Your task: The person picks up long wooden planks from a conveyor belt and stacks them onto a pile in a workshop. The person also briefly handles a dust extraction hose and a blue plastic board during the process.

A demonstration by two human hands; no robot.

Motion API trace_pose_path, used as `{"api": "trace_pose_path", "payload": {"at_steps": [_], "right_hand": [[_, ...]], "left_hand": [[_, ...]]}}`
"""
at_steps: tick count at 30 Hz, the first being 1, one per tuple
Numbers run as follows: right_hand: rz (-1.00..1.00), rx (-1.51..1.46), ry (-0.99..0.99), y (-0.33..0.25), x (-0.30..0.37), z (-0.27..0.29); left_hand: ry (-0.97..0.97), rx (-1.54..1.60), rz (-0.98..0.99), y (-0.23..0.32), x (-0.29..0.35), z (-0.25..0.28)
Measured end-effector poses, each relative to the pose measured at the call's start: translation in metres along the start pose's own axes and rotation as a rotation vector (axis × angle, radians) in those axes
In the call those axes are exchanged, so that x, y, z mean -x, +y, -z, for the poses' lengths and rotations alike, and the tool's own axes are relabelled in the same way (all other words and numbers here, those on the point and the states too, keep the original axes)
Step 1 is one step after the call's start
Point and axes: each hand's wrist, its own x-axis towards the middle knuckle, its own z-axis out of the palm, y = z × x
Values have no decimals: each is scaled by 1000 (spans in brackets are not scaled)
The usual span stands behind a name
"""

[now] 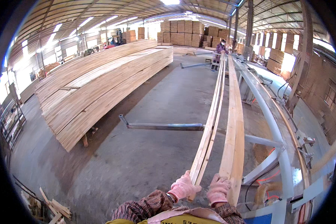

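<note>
My left hand point(184, 185), in a pink knitted glove, is wrapped round the near ends of two long narrow wooden strips point(209, 136). A dark gap runs lengthwise between the strips. To their right lie long pale boards point(233, 149) side by side. The gloved right hand point(218, 189) has its fingers curled over the left edge of these boards near their close end; its thumb is hidden. Both sets of wood stretch away from me to another person point(219, 52) in purple, who stands at the far end.
Metal support arms point(168, 127) stick out to the left under the wood. A long metal machine frame point(283, 164) runs along the right. On the left stands a big stack of planks point(104, 89). Offcuts point(58, 211) lie at the lower left; bundled timber point(181, 33) is piled at the back.
</note>
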Motion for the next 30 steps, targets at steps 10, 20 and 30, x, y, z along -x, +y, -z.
{"api": "trace_pose_path", "payload": {"at_steps": [10,20,30], "right_hand": [[198,-244,175,1,22,29],[239,-986,399,14,0,-24],[396,-1594,17,29,4,-18]], "left_hand": [[15,103,-133,-13,-16,-12],[83,105,-123,-8,-11,-13],[125,-211,-242,15,8,-17]]}}
